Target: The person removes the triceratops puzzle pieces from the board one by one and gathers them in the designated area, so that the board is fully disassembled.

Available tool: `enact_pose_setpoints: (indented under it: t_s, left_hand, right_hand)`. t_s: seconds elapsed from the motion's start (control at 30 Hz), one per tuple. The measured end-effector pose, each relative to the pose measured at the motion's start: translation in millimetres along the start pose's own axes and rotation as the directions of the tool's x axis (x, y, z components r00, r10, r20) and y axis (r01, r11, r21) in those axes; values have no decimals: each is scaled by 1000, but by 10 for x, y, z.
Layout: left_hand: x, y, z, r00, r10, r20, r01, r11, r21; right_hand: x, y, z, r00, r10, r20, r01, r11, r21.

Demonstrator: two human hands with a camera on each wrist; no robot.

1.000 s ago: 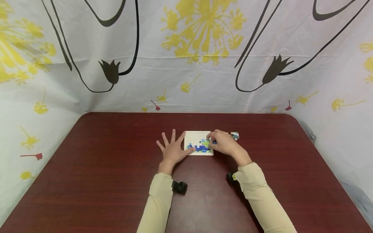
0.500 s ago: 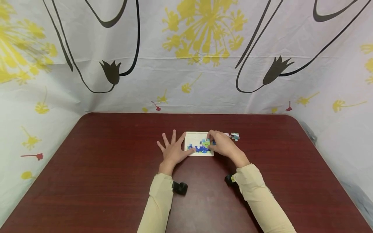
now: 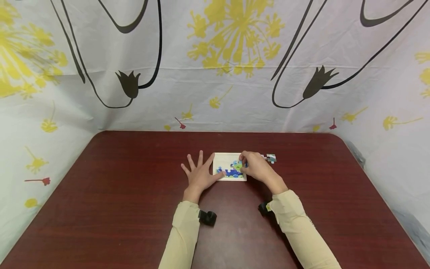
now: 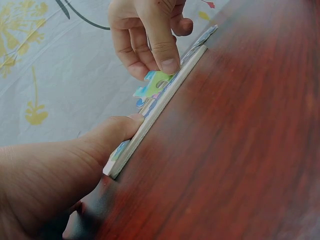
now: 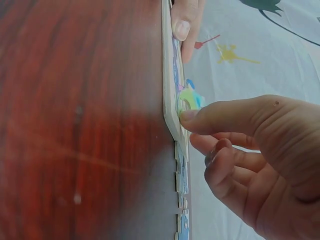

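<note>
In the head view, a light wooden puzzle tray (image 3: pixel 223 159) lies on the table, with blue pieces (image 3: pixel 231 173) along its near side. My left hand (image 3: pixel 199 175) is spread at the tray's left side, its thumb (image 4: pixel 117 129) resting on the near rim and its index fingertip at the far left corner. My right hand (image 3: pixel 258 166) pinches a green and light-blue puzzle piece (image 4: pixel 156 85) between thumb and fingers. That piece (image 5: pixel 191 96) stands tilted over the tray's right part, its lower edge close by the right thumb's tip.
Loose puzzle pieces (image 3: pixel 271 157) lie on the table beyond the right hand, partly covered by it. They line up past the tray's end in the right wrist view. A patterned white cloth (image 3: pixel 215 74) hangs behind the dark red table (image 3: pixel 134 194).
The right hand and forearm have shifted slightly left, the pinched green piece turning a little over the tray. More of the loose pieces shows beside the hand. The left hand keeps its place.
</note>
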State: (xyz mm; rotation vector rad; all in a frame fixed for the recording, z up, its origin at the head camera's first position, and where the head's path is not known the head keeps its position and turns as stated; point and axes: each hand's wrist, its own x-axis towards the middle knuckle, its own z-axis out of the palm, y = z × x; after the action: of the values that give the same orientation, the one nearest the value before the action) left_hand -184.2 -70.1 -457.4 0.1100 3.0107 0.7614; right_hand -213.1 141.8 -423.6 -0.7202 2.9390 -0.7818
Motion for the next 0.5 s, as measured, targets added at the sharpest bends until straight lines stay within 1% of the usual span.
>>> enact_pose_setpoints:
  t_s: [0.23, 0.5]
  left_hand:
    - [-1, 9, -6, 1000, -7, 1, 7, 1000, 5]
    - [8, 2, 1, 1000, 1, -6, -1, 1000, 10]
  right_hand:
    - [-1, 0, -9, 1000, -12, 8, 12, 1000, 8]
    - [-3, 1, -21, 1000, -30, 3, 30, 999, -34]
